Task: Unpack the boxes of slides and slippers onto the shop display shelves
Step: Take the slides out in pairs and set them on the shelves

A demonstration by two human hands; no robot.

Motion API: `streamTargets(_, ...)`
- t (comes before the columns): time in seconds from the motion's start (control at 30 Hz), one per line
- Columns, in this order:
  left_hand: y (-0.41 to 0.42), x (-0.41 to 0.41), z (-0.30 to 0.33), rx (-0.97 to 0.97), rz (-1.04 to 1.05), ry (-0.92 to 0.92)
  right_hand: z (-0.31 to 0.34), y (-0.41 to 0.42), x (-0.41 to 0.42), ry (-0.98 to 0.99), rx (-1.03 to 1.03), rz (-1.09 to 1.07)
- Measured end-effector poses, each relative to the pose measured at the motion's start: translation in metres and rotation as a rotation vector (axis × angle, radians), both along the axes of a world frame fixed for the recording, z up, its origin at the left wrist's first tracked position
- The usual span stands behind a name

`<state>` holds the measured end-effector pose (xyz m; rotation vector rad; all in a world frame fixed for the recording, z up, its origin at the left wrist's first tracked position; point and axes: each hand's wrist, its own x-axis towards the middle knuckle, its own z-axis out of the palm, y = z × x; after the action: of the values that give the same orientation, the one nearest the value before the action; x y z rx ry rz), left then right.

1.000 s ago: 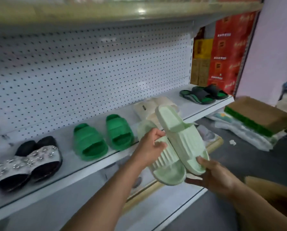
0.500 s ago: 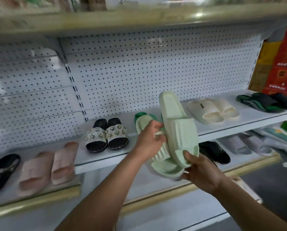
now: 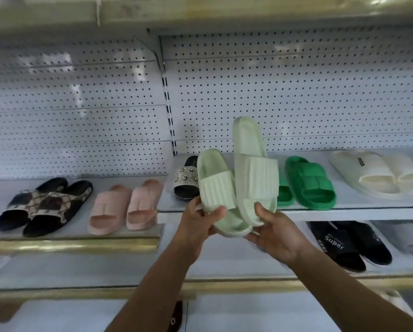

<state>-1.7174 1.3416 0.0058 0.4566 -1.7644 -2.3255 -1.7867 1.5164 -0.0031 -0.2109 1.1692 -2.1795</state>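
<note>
I hold a pair of pale mint-green slides in front of the middle display shelf (image 3: 344, 213). My left hand (image 3: 198, 220) grips the toe end of the left slide (image 3: 215, 185), thumb over its ribbed strap edge. My right hand (image 3: 275, 232) grips the toe end of the right slide (image 3: 253, 168), which stands nearly upright with its heel up. The two slides overlap at their lower ends.
On the shelf sit bright green slides (image 3: 308, 183), cream slides (image 3: 378, 176), a black jewelled sandal (image 3: 186, 180), pink slides (image 3: 126, 204) and patterned brown sandals (image 3: 42, 207). Black "Super" slides (image 3: 349, 243) lie on the lower shelf. White pegboard (image 3: 296, 92) backs the shelving.
The view has swung left along the shelf, bringing the pink and patterned pairs into sight. The mint slides have been turned more upright and spread apart in my hands.
</note>
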Motion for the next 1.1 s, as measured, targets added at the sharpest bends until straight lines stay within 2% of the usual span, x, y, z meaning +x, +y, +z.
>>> streamTargets(0.17, -0.063, 0.026, -0.011, -0.001, 0.099, 0.058, 0.003, -0.057, 0.01, 0.053, 0.097, 0.039)
streamTargets(0.3, -0.136, 0.059, -0.02, -0.037, 0.175, 0.049, 0.003, -0.127, 0.029, 0.067, 0.162, -0.014)
streamTargets(0.5, -0.294, 0.137, -0.031, -0.07, 0.256, -0.051, -0.011, -0.268, 0.082, -0.083, 0.101, -0.105)
streamTargets(0.67, -0.413, 0.185, -0.037, -0.068, 0.239, -0.096, -0.028, -0.367, 0.128, -0.19, 0.149, -0.201)
streamTargets(0.77, -0.461, 0.194, -0.043, -0.054, 0.225, -0.113, -0.037, -0.403, 0.149, -0.228, 0.182, -0.274)
streamTargets(1.1, -0.566, 0.178, -0.043, 0.005, 0.24, -0.092, -0.042, -0.504, 0.143, -0.123, 0.32, -0.346)
